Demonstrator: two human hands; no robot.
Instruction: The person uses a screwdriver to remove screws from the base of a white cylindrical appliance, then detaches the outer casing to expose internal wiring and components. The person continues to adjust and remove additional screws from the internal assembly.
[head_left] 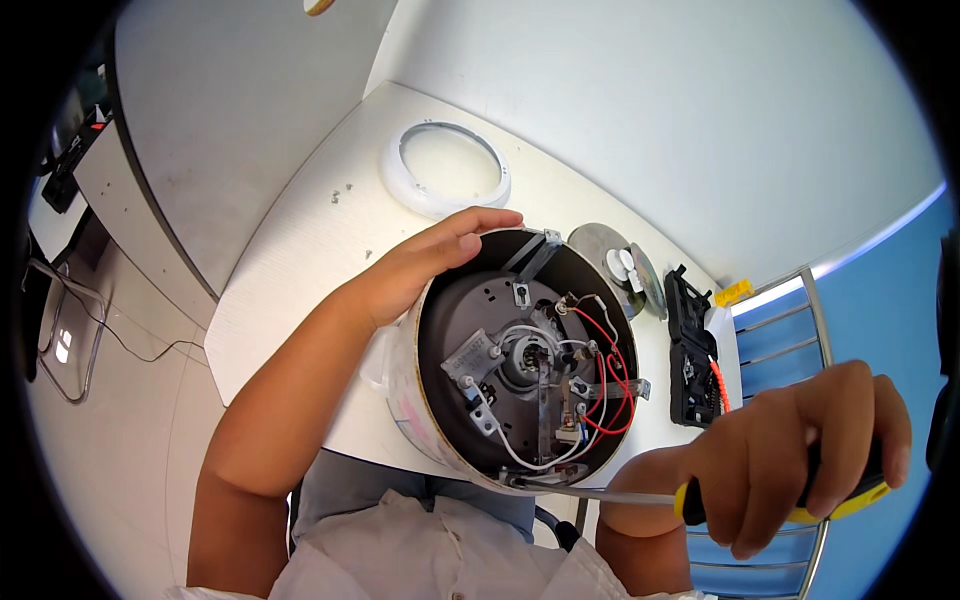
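Observation:
An opened rice cooker body (402, 405) stands tilted on the near part of the table, its dark inside facing me. White and red wires (612, 335), metal brackets and a round centre piece show inside it. My left hand (425, 262) grips the far left of its rim, fingers stretched along the edge. My right hand (790, 460) is closed around the black and yellow handle of a screwdriver (640, 497). The shaft reaches left to a bracket (520, 481) at the near rim. Whether the tip sits in a screw, I cannot tell.
Behind the cooker lies a white plastic ring (398, 185), with small screws (336, 197) to its left. At the right are a lid with a white knob (620, 265), an open black tool case (692, 375) and a yellow piece (734, 292). A metal-railed chair (822, 335) stands beyond.

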